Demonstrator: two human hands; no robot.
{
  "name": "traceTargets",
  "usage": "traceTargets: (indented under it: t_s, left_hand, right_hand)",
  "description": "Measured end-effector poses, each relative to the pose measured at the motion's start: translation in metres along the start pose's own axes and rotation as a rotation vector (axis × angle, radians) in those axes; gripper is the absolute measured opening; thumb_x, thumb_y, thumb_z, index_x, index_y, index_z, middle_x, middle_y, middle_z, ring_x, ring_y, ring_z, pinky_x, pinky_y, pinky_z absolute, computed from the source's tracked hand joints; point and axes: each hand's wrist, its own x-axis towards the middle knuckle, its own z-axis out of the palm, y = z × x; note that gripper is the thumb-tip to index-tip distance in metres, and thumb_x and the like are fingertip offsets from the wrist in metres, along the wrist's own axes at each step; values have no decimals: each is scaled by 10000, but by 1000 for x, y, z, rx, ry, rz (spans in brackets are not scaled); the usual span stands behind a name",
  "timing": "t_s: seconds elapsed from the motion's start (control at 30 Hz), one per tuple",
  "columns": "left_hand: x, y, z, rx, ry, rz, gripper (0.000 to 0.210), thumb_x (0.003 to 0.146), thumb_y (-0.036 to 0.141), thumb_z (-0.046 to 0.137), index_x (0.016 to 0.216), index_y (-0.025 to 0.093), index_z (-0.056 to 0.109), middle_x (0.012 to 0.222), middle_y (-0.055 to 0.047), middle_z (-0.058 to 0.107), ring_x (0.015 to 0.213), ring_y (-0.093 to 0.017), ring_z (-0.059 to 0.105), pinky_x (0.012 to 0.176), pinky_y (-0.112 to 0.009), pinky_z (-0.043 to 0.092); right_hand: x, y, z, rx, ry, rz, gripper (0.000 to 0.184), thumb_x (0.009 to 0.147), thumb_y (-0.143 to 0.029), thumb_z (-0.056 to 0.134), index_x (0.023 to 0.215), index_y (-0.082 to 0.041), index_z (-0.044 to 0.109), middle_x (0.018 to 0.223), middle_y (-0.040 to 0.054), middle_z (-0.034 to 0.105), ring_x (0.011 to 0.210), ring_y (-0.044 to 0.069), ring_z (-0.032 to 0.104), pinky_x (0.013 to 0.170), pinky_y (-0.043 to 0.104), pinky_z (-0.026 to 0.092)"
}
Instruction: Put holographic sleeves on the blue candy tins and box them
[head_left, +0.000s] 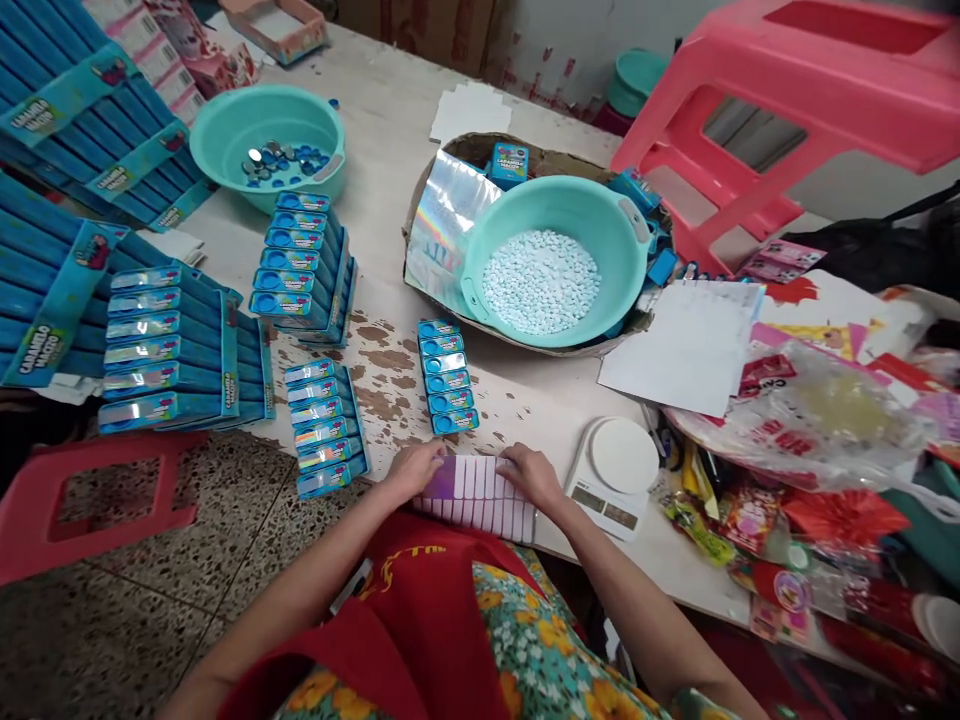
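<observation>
At the table's front edge, my left hand (414, 472) is closed on the left end of a flat purple-and-white piece (474, 482) with rows of pale rectangles. My right hand (531, 474) grips its upper right side, the fingertips bent over the edge. Whether this piece is a sheet or a shallow tray, I cannot tell. Just beyond it lies a row of small blue boxes (448, 378). A white kitchen scale (611, 475) sits to the right of my right hand. Another row of blue boxes (324, 425) lies left of my left hand.
A turquoise basin (630, 235) of small pale candies rests in a cardboard box (529, 345). Another turquoise basin (217, 145) holds blue and silver discs. Stacked blue boxes (172, 340) crowd the left. Plastic bags (802, 400) and a pink stool (720, 120) occupy the right.
</observation>
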Motion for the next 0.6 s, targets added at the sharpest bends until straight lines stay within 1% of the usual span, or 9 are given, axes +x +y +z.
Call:
traceTargets:
  t_s: [0.1, 0.13, 0.17, 0.23, 0.3, 0.37, 0.43, 0.53, 0.6]
  left_hand:
    - [8, 12, 16, -75, 23, -16, 199, 812, 268, 481, 948, 240, 623, 919, -20, 675, 876, -183, 590, 719, -249, 390]
    - [10, 14, 20, -95, 30, -27, 194, 808, 279, 488, 924, 234, 637, 900, -20, 680, 867, -182, 592, 708, -244, 390]
    - [12, 15, 23, -112, 35, -42, 194, 805, 290, 492, 898, 228, 651, 876, -21, 683, 852, -179, 593, 695, -240, 390]
    - [16, 15, 27, -137, 39, -73, 209, 803, 312, 490, 849, 220, 672, 830, -20, 686, 810, -170, 596, 665, -232, 387]
    - [19, 13, 28, -159, 45, -74, 231, 808, 323, 476, 822, 219, 682, 819, -16, 689, 782, -158, 597, 649, -223, 384]
    - [20, 12, 29, -172, 63, -64, 242, 809, 317, 467, 824, 218, 687, 838, -14, 692, 785, -152, 598, 655, -221, 385]
    - [22, 11, 31, -181, 83, -70, 246, 807, 304, 463, 834, 215, 691, 857, -18, 695, 795, -154, 599, 663, -223, 386]
    - [25, 10, 37, -186, 100, -106, 259, 804, 306, 461, 840, 203, 695, 850, -36, 696, 782, -166, 602, 652, -234, 387]
    - [28, 10, 40, -187, 103, -126, 265, 800, 317, 463, 841, 199, 697, 849, -43, 695, 781, -171, 601, 651, -238, 386]
  right_hand:
    - [-12, 11, -10, -71, 14, 25, 102, 828, -290, 562, 858, -228, 637, 835, 25, 614, 769, 166, 560, 687, 270, 360]
    - [-16, 12, -11, -105, 42, 40, 109, 830, -292, 562, 866, -226, 640, 841, 34, 611, 798, 182, 551, 710, 288, 361]
    - [-18, 9, -10, -145, 93, 59, 125, 829, -294, 565, 898, -226, 643, 870, 49, 608, 840, 204, 538, 738, 312, 362]
    - [-20, -3, -5, -204, 225, 62, 225, 828, -307, 568, 1031, -226, 622, 968, 84, 590, 924, 245, 498, 785, 363, 362]
    - [-17, -21, 7, -195, 309, -11, 350, 840, -335, 550, 1169, -218, 557, 1050, 111, 553, 952, 257, 470, 804, 386, 376]
    - [-12, -37, 23, -146, 285, -129, 399, 853, -355, 525, 1221, -202, 519, 1052, 119, 536, 930, 245, 469, 796, 378, 402]
    - [-7, -46, 39, -135, 232, -191, 409, 862, -343, 508, 1239, -185, 502, 1052, 125, 532, 923, 242, 474, 790, 373, 421]
    - [-7, -44, 54, -200, 178, -231, 417, 882, -299, 475, 1282, -180, 456, 1134, 137, 523, 985, 257, 469, 796, 377, 423]
    - [-10, -39, 56, -237, 160, -278, 408, 892, -281, 458, 1291, -194, 444, 1202, 135, 509, 1025, 266, 458, 803, 384, 413]
